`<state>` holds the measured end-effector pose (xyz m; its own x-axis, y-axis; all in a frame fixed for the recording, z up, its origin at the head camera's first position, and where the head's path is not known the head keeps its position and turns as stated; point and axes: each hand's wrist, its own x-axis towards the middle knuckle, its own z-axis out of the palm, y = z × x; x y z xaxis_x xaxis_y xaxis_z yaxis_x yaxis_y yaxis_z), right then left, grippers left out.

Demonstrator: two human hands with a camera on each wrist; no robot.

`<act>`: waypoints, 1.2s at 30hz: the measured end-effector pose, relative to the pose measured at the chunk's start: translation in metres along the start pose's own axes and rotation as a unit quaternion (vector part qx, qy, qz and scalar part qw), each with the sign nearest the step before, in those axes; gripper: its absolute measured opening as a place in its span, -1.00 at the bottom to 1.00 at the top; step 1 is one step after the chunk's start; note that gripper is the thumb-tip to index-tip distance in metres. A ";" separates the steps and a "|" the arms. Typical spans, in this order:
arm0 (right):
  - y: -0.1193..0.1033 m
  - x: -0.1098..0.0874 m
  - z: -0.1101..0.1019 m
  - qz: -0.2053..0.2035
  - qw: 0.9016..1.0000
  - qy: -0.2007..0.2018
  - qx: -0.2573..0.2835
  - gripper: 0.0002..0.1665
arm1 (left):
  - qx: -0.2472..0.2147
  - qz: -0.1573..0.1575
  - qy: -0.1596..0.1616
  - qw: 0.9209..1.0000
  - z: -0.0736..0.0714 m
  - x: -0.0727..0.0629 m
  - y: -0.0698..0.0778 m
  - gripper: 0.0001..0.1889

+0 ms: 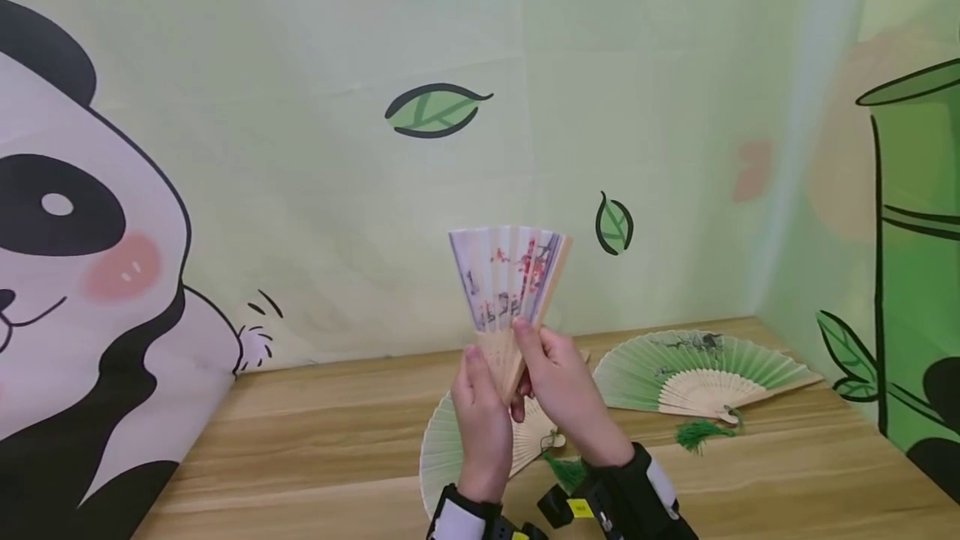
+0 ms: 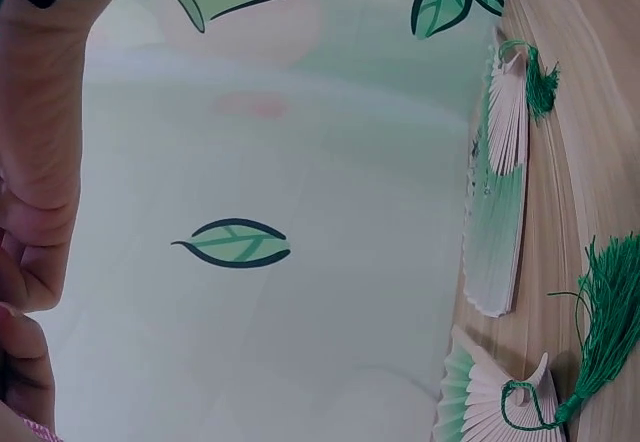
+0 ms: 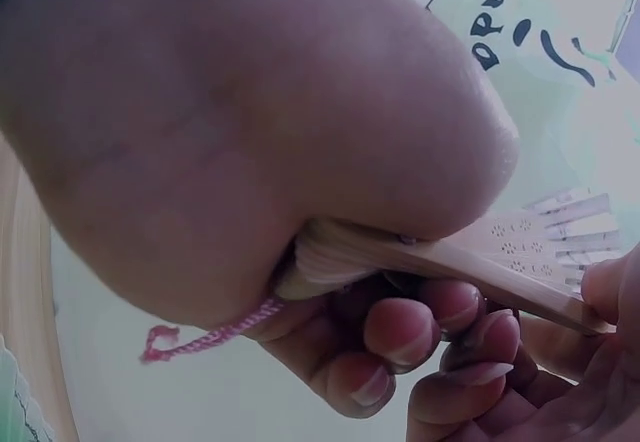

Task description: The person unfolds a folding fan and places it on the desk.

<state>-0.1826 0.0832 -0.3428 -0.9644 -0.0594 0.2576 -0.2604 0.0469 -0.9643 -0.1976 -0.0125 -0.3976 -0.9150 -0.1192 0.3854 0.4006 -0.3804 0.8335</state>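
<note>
In the head view a partly spread folding fan (image 1: 510, 277), pale lilac with red blossoms and dark painted figures, stands upright between both hands. My left hand (image 1: 483, 423) grips its lower left side, thumb pointing up. On the right, my right hand (image 1: 564, 382) holds the ribs, its thumb lying on the front. The right wrist view shows the fan's wooden base (image 3: 345, 252) gripped in the right hand, while the left fingers (image 3: 605, 297) pinch the outer rib farther along. A pink cord (image 3: 215, 339) hangs from the base. The left wrist view barely catches the hands at its left edge.
Behind the hands a spread green fan (image 1: 442, 448) lies on the wooden table (image 1: 315, 432), partly covered. Another green fan (image 1: 697, 369) with a green tassel (image 1: 705, 433) lies at the back right. A printed panda-and-leaf cloth (image 1: 300, 148) backs the table.
</note>
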 end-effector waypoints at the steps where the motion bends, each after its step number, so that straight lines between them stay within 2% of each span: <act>1: -0.001 0.000 0.000 0.000 1.000 0.000 0.001 -0.45 | 0.000 0.003 0.004 1.000 0.000 0.000 0.000 -0.42; 5: -0.001 0.001 0.001 0.001 1.000 0.003 -0.010 -0.43 | 0.002 0.006 0.016 1.000 -0.001 0.001 0.000 -0.43; 9: 0.001 0.003 0.000 -0.003 0.998 0.008 -0.055 -0.41 | 0.003 0.003 0.020 1.000 -0.003 0.002 0.001 -0.44; 14: 0.003 0.005 -0.004 -0.012 0.991 -0.025 -0.128 -0.41 | -0.008 -0.013 0.018 1.000 -0.005 0.003 0.001 -0.42; 17: 0.004 0.005 -0.005 -0.011 0.988 -0.038 -0.149 -0.44 | -0.014 -0.020 0.020 0.999 -0.007 0.004 0.001 -0.41; 19: 0.005 0.005 -0.005 -0.007 0.990 -0.038 -0.137 -0.45 | -0.005 -0.021 0.018 1.000 -0.007 0.004 0.001 -0.42; 22: 0.006 0.005 -0.005 0.012 0.996 -0.041 -0.075 -0.45 | 0.022 -0.018 0.014 1.000 -0.008 0.006 0.001 -0.44; 26: 0.005 0.005 -0.005 0.039 0.998 -0.035 -0.022 -0.48 | 0.053 -0.020 0.012 0.998 -0.008 0.007 0.002 -0.48; 36: 0.001 0.006 -0.006 0.049 0.999 -0.017 -0.005 -0.46 | 0.071 0.006 0.015 0.997 -0.008 0.008 0.005 -0.51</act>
<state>-0.1888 0.0884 -0.3421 -0.9831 -0.0888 0.1604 -0.1663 0.0646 -0.9840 -0.2033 -0.0225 -0.3932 -0.9104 -0.1507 0.3852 0.4119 -0.2449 0.8777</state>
